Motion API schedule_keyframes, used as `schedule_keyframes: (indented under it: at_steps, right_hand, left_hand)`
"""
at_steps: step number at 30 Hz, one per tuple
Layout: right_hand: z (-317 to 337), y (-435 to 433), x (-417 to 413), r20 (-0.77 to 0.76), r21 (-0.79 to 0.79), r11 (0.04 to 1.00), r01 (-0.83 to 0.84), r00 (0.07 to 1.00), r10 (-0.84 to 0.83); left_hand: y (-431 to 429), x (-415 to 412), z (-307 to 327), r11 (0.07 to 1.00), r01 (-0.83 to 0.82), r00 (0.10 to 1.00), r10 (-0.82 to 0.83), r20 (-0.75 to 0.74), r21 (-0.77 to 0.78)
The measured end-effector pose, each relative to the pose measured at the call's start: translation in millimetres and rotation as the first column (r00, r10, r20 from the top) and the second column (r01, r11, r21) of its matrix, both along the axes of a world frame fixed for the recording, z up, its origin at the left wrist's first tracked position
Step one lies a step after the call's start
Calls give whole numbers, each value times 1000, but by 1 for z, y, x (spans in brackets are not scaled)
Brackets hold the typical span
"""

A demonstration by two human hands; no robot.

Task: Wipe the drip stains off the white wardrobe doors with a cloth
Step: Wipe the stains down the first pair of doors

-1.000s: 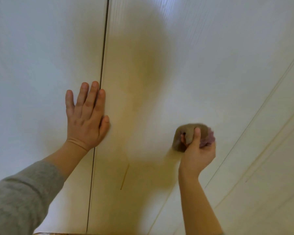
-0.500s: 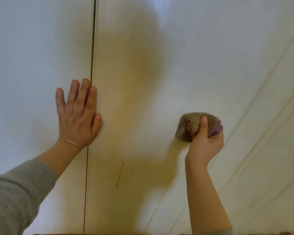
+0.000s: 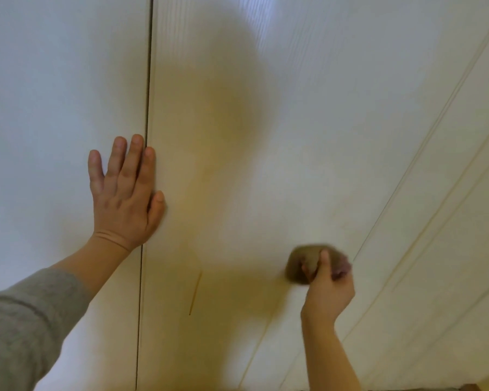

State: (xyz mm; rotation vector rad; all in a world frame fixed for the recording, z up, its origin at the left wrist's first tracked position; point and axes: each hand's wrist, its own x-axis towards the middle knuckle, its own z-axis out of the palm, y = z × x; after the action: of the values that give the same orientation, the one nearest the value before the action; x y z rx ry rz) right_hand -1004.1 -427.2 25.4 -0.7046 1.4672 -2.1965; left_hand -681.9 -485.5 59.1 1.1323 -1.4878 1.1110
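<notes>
- Pressing flat on the left door (image 3: 54, 108), the left hand (image 3: 124, 198) keeps its fingers straight and close together and holds nothing. Its index finger and thumb lie across the gap (image 3: 148, 80) between the doors.
- The right hand (image 3: 326, 292) grips the cloth (image 3: 299, 263), with the fingers curled round it and the thumb upright over its front.
- The cloth is bunched against the right door (image 3: 322, 136), low down and well right of the gap.
- A stain (image 3: 195, 292), a thin yellowish streak, runs down the right door between gap and cloth, touching neither.
- Both doors stand closed edge to edge, so the wardrobe's inside is hidden.
- The cloth is blurred: brownish, with a pinkish part at its right edge. Its folds cannot be made out, and it hides most of the right fingers.
- A broad shadow (image 3: 229, 122) dims the right door's middle.
- A grey sleeve (image 3: 20, 328) covers the left forearm and is cut off at the left and bottom edges. The bare right forearm is cut off at the bottom edge.
- Slanted lines (image 3: 435, 165) cross the far right; I cannot tell whether they are grooves or further door edges.
</notes>
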Motion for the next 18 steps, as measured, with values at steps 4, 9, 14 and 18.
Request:
schedule_keyframes:
  at_steps: [4,9,14,18]
  right_hand:
    - [95,-26,-25,-83,-293,955,-42,996,18]
    - [91,-46,-36,-92,-256,966,-32,996,8]
    - [-17,-20,-28,11,70,998,8,1000,-9]
    - [-32,-5,-30,29,159,987,-34,999,30]
  left_hand:
    - [0,1,1,1000,3,1000,-3,-4,5]
    - [0,-2,0,1000,-1,1000,1,-2,-11]
    - [-1,-1,0,1000,-5,1000,5,-3,-16]
    - [0,-1,0,1000,-1,1000,1,-3,-8]
